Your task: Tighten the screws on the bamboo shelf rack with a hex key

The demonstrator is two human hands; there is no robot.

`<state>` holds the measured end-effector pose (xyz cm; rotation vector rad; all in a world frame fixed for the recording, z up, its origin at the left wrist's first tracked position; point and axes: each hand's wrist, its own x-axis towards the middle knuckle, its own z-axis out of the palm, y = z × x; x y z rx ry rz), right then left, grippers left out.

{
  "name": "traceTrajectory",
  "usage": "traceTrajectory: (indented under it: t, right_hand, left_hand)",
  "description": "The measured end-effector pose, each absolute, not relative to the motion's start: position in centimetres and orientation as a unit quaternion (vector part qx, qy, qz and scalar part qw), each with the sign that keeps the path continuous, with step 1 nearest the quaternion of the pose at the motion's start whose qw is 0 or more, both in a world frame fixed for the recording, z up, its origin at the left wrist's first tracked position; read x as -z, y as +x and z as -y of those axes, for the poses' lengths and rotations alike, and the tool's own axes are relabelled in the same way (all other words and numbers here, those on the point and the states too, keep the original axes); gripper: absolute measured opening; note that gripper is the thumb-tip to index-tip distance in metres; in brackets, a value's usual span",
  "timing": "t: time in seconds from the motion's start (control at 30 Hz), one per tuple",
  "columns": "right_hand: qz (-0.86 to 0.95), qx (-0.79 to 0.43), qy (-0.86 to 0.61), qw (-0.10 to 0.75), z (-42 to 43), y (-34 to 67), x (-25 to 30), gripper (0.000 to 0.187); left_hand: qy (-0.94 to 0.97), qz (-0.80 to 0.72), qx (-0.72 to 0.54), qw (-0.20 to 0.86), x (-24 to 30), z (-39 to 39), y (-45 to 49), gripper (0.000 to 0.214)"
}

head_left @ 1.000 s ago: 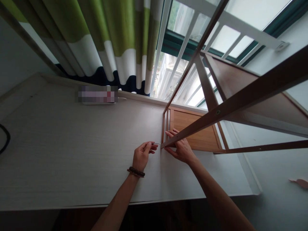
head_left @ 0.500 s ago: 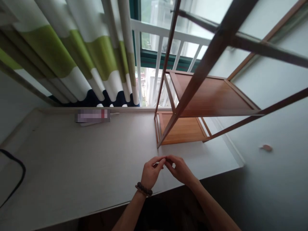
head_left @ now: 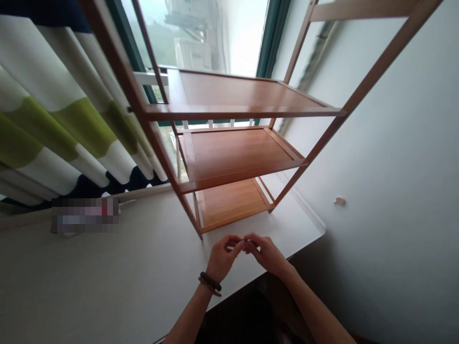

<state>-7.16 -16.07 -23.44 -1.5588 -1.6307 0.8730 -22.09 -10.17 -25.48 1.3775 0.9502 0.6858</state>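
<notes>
Over the front edge of the white surface, my left hand (head_left: 223,255) and my right hand (head_left: 267,253) meet at their fingertips. Both are closed in a pinch. A tiny dark thing may be between the fingers, too small to name. Dark beaded bracelets (head_left: 211,282) circle my left wrist. Just beyond my hands stands a brown wooden shelf rack (head_left: 236,148) with slanting posts and three visible shelves. Neither hand touches it.
The rack stands on the white surface (head_left: 143,272) against a window with a white railing. Striped curtains (head_left: 82,124) hang at the left, above a blurred-out item (head_left: 85,216). On the right wall (head_left: 387,191) is a small pinkish hook-like piece (head_left: 339,201).
My view has swung right and up, so the rack sits more central and a further, higher shelf shows. My hands stay together at the fingertips, almost unmoved in view.
</notes>
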Motion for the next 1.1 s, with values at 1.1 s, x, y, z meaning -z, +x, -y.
traceTrajectory:
  t: [1.1]
  right_hand:
    - [0.357, -0.536, -0.583, 0.496, 9.3, 15.5, 33.3, 0.046]
  left_hand:
    - [0.965, -0.236, -0.096, 0.053, 29.9, -1.5, -1.3, 0.040]
